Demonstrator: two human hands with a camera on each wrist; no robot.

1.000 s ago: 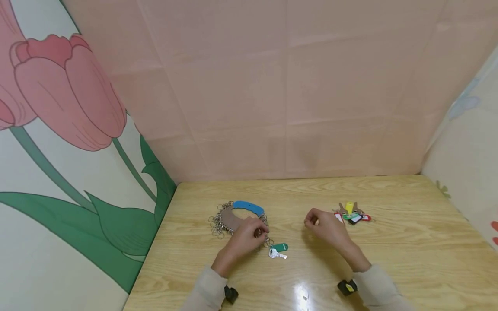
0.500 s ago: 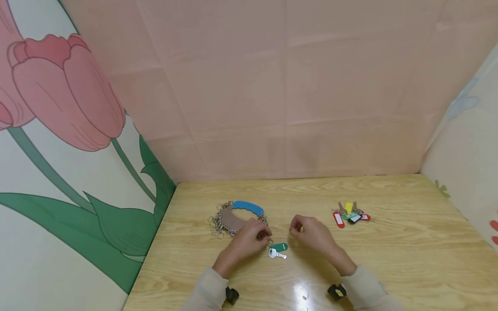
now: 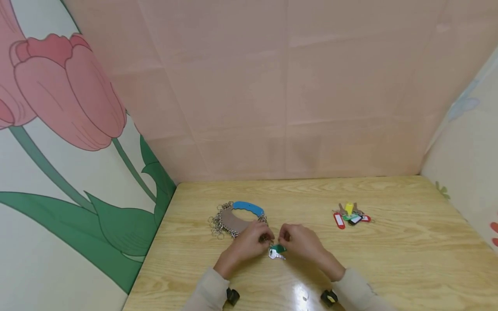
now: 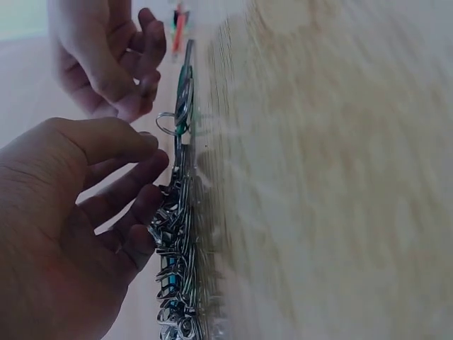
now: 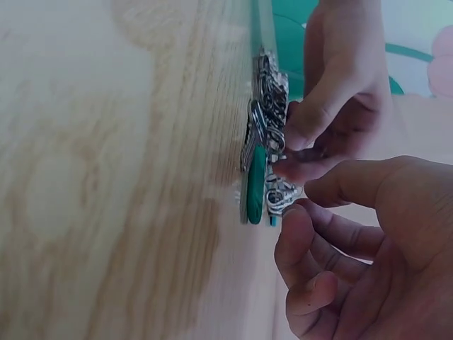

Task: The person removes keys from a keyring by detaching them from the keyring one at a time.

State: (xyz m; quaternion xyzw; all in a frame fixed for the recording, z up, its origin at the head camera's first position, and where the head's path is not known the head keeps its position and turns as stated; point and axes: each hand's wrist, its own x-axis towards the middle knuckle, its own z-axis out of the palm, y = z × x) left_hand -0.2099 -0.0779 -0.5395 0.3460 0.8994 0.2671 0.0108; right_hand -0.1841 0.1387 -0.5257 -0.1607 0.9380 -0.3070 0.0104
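Observation:
On the table lies a curved brown plate (image 3: 232,221) with a blue handle (image 3: 249,207) and many small metal rings (image 4: 175,283) along its edge. At its near right corner lie a silver key (image 3: 275,254) and a green key tag (image 5: 256,185) on a ring (image 4: 166,124). My left hand (image 3: 249,239) hovers over that corner, fingers loosely bent, thumb and fingertips beside the rings with nothing visibly between them. Just right of the tag is my right hand (image 3: 303,242), partly covering it in the head view. Its fingers are loosely curled and hold nothing visible.
Farther right on the wooden table (image 3: 408,246) is a small pile of keys with a yellow tag (image 3: 349,208), a black tag (image 3: 355,220) and a red tag (image 3: 339,220). A pink cloth (image 3: 288,108) hangs behind the table.
My right hand has moved left, from beside the pile of tagged keys to beside the green tag. The left hand has barely shifted.

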